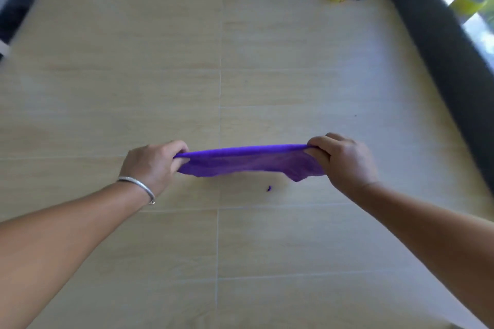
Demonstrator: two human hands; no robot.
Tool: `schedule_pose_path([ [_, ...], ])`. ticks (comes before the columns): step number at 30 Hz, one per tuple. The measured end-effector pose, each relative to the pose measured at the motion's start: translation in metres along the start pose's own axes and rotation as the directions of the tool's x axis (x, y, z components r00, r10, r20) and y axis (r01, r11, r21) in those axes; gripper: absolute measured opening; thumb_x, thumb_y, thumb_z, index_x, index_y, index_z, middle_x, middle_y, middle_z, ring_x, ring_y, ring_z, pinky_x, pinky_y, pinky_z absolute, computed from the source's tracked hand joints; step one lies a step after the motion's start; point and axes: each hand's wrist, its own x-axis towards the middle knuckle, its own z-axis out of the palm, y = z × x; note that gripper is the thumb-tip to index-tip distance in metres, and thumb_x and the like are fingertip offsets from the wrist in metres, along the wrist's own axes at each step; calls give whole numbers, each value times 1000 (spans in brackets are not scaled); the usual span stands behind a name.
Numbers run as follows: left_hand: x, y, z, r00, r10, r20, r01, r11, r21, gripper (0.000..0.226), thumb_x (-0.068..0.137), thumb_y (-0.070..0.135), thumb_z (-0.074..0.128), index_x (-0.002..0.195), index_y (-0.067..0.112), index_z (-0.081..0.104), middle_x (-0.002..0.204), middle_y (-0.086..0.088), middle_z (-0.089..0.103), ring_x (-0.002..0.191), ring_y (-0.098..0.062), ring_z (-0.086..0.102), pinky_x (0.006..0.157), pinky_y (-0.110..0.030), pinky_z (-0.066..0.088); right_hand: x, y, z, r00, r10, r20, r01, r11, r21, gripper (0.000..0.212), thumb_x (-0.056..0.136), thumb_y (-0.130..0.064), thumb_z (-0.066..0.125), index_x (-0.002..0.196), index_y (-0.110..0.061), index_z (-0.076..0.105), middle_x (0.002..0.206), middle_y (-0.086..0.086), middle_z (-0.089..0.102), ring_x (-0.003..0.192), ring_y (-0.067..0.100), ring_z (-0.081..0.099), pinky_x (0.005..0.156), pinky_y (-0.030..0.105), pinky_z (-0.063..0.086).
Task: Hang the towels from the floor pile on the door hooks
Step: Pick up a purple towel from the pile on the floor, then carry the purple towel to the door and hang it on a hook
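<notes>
both hands, left (153, 165) and right (344, 161), pinch the towel (248, 161) ends, stretched taut. keep that top edge flat for hooking; hooks not in view.

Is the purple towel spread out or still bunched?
Spread out: the left hand and right hand grip opposite ends, stretching the purple towel taut between them.
</notes>
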Motion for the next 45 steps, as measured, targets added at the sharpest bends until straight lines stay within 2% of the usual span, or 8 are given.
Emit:
schedule_pose_path([
  [13, -12, 63, -409, 977, 159, -140, -171, 982, -81, 10, 87, 15, 67, 86, 23, 61, 79, 10, 62, 67, -23, 57, 57, -36, 45, 61, -175, -368, 967, -254, -10, 250, 958, -142, 26, 98, -32, 49, 94, -13, 67, 87, 4, 65, 84, 28, 62, 68, 39, 52],
  [17, -18, 86, -519, 955, 260, -146, -270, 961, -54, 12, 89, 16, 64, 92, 25, 57, 85, 13, 60, 73, -20, 57, 65, -38, 49, 68, -218, -465, 926, -366, -93, 335, 910, -243, 18, 94, -24, 59, 85, -11, 67, 76, 5, 63, 69, 30, 63, 57, 36, 52],
  [22, -28, 108, -623, 840, 515, -169, -475, 850, 226, 39, 78, -2, 68, 93, 28, 48, 98, 6, 61, 55, -19, 49, 46, -20, 32, 79, -268, -563, 871, -482, -96, 423, 834, -354, 6, 82, -12, 73, 79, -11, 68, 65, 3, 62, 56, 28, 61, 45, 32, 50],
  [25, -31, 110, -681, 796, 600, -82, -529, 754, 389, 47, 64, -12, 67, 91, 25, 60, 106, 11, 61, 61, -16, 53, 50, -20, 26, 88, -298, -615, 907, -420, -35, 384, 858, -342, 12, 95, -27, 57, 103, -23, 64, 83, 1, 69, 71, 24, 64, 61, 33, 52],
  [29, -27, 106, -749, 824, 553, -123, -464, 784, 413, 41, 82, -2, 53, 102, 32, 58, 114, 24, 56, 79, -12, 57, 59, -24, 39, 106, -332, -677, 944, -330, -8, 316, 910, -267, 18, 100, -42, 40, 113, -34, 48, 90, -3, 66, 80, 24, 60, 72, 34, 49],
  [34, -29, 106, -830, 832, 497, -248, -381, 835, 396, 24, 97, 17, 44, 105, 33, 60, 111, 26, 56, 78, -11, 59, 63, -26, 43, 123, -387, -741, 851, -515, -106, 470, 836, -285, 9, 99, -20, 50, 96, -19, 58, 85, -4, 61, 70, 24, 57, 61, 28, 42],
  [39, -26, 100, -891, 833, 412, -369, -259, 880, 398, 38, 89, 3, 43, 99, 37, 58, 107, 24, 55, 79, -10, 55, 62, -25, 32, 145, -436, -778, 756, -647, -95, 549, 707, -445, 25, 93, -2, 54, 102, -17, 71, 108, -2, 63, 81, 23, 65, 69, 38, 55],
  [45, -23, 93, -944, 757, 403, -514, -214, 896, 389, 44, 80, -5, 44, 93, 33, 62, 102, 17, 58, 82, -12, 51, 64, -27, 36, 174, -473, -806, 740, -639, -208, 500, 730, -466, 18, 91, -26, 62, 108, -26, 68, 112, -11, 60, 87, 14, 62, 75, 28, 49],
])
